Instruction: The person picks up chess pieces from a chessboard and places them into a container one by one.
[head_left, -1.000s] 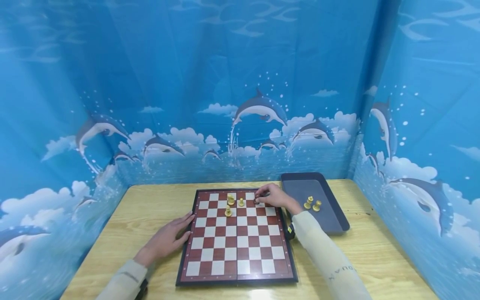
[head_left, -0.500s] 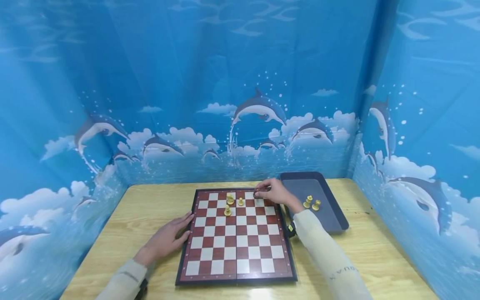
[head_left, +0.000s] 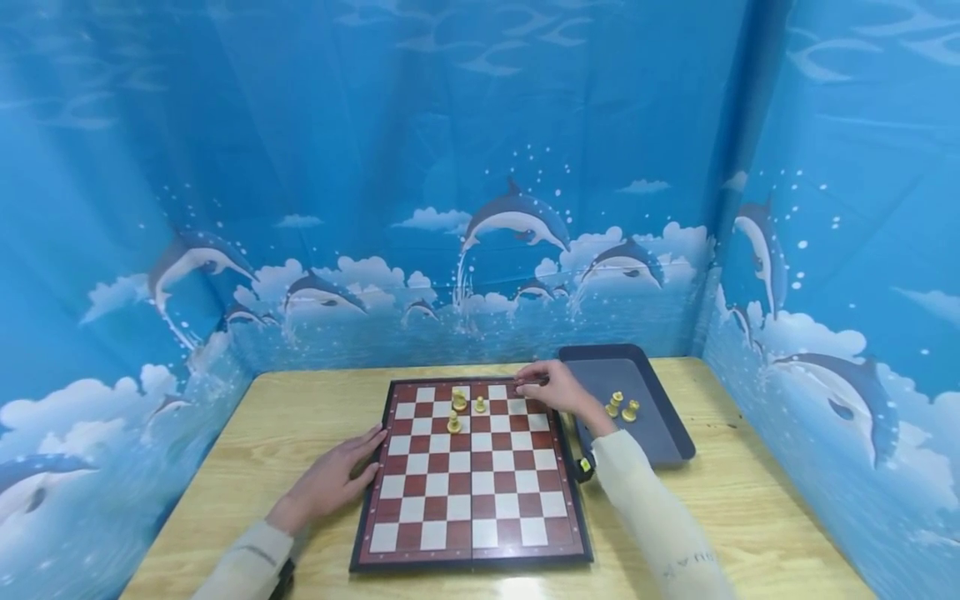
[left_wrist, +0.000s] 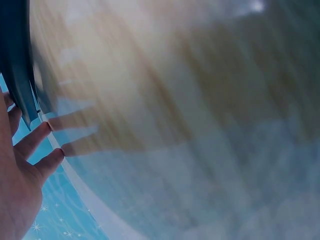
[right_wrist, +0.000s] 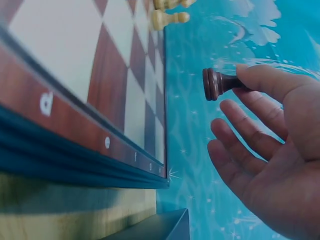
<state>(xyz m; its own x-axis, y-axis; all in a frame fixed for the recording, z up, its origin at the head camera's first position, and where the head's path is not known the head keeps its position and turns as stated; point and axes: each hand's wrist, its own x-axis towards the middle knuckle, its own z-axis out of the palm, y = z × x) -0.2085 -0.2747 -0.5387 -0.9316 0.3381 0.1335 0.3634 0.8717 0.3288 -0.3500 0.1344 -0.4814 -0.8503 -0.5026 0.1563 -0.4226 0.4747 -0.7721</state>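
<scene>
My right hand (head_left: 561, 390) is over the far right part of the chessboard (head_left: 495, 506). In the right wrist view its thumb and index finger pinch a dark brown chess piece (right_wrist: 216, 84) by the top. The ringed base shows, the head is hidden in the fingers, and the other fingers are loosely bent. My left hand (head_left: 330, 481) rests beside the board with fingertips at its left edge. Three gold chess pieces stand on the far half of the board: a thick one (head_left: 459, 402), a small pawn (head_left: 480, 405) and a third (head_left: 453, 423) nearer me.
A dark grey tray (head_left: 663, 446) lies right of the board, with two gold chess pieces (head_left: 614, 405) standing in it. Everything sits on a light wooden table (head_left: 300, 400). A blue curtain (head_left: 352, 192) printed with dolphins closes off the back and sides.
The right hand has raised the dark brown chess piece from the board's far right and drawn slightly to the right. The left hand keeps its place.
</scene>
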